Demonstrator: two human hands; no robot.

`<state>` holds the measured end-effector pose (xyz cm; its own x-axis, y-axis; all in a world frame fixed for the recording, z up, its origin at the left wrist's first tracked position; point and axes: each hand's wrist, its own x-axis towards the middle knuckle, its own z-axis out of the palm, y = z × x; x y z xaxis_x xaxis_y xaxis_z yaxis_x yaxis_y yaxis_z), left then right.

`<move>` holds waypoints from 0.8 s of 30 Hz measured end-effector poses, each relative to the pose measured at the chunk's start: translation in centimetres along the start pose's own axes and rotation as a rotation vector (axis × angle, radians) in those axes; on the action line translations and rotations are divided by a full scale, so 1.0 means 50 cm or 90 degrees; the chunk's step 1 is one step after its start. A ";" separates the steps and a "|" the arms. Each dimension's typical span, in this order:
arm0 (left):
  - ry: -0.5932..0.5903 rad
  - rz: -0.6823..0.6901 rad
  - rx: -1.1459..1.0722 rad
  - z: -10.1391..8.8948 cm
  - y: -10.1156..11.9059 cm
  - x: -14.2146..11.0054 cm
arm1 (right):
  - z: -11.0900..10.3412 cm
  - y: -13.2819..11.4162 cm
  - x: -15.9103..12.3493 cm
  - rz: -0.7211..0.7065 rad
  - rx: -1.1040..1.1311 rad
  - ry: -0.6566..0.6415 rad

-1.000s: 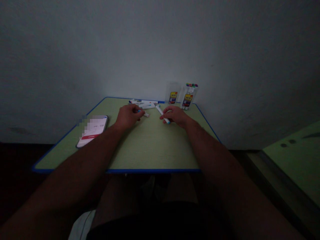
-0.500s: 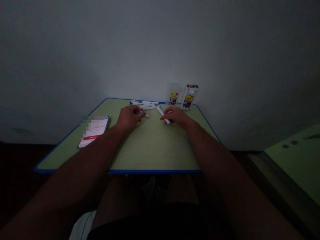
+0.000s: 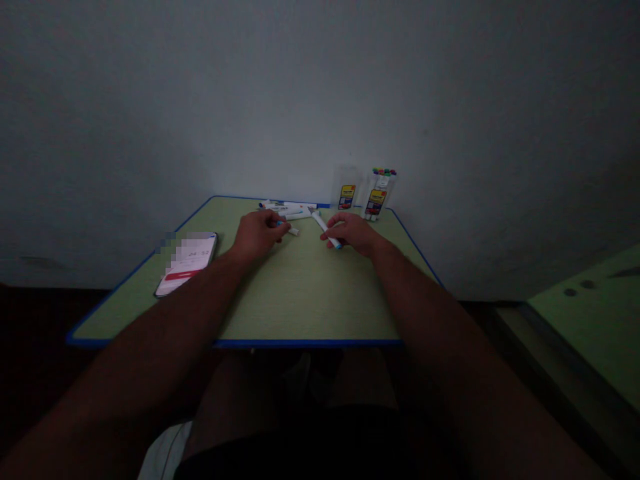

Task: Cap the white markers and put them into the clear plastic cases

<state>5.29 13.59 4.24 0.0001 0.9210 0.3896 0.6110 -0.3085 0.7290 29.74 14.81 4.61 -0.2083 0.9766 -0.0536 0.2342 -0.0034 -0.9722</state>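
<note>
In the head view my left hand (image 3: pixel 259 232) is closed, its fingertips pinching a small white marker cap (image 3: pixel 293 231) with a bit of blue at its near end. Across from it, my right hand (image 3: pixel 354 232) grips a white marker (image 3: pixel 319 221) between thumb and fingers. That marker slants away to the left, with a greyish tip at its far end and a light blue end close to my palm. Cap and marker are apart. Just behind my left hand lie several white markers (image 3: pixel 295 216), partly hidden by it.
A clear plastic case (image 3: pixel 347 196) with a yellow label stands at the table's back edge. Beside it is a similar case (image 3: pixel 377 200) filled with colour-ended markers. A lit phone (image 3: pixel 193 267) lies on the left of the green, blue-edged table (image 3: pixel 310 300), against a wall (image 3: pixel 280 100).
</note>
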 end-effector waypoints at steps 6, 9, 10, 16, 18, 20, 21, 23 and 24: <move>-0.021 -0.056 -0.124 0.006 -0.031 0.015 | -0.001 0.000 0.002 -0.004 -0.006 -0.006; -0.011 -0.119 -0.232 0.009 -0.035 0.021 | -0.004 -0.003 -0.002 -0.017 -0.031 -0.023; -0.007 -0.141 -0.270 0.009 -0.031 0.021 | -0.005 -0.004 -0.002 -0.024 -0.040 -0.023; -0.001 -0.245 -0.390 0.002 -0.002 0.016 | -0.010 0.005 0.004 -0.052 -0.051 -0.017; -0.010 -0.246 -0.403 0.002 -0.003 0.015 | -0.009 0.007 0.006 -0.056 -0.052 -0.015; -0.022 -0.240 -0.409 0.003 -0.008 0.016 | -0.008 0.007 0.006 -0.061 -0.056 -0.013; -0.029 -0.236 -0.409 0.004 -0.011 0.016 | -0.007 0.006 0.005 -0.064 -0.060 -0.014; -0.042 -0.230 -0.405 0.006 -0.016 0.017 | -0.005 0.003 0.002 -0.066 -0.069 -0.019; -0.048 -0.226 -0.402 0.006 -0.017 0.017 | -0.004 0.001 0.000 -0.066 -0.075 -0.020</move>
<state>5.02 14.72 3.78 -0.0450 0.9980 0.0455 0.0108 -0.0450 0.9989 29.95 14.83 4.61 -0.2657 0.9634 0.0366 0.3187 0.1236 -0.9397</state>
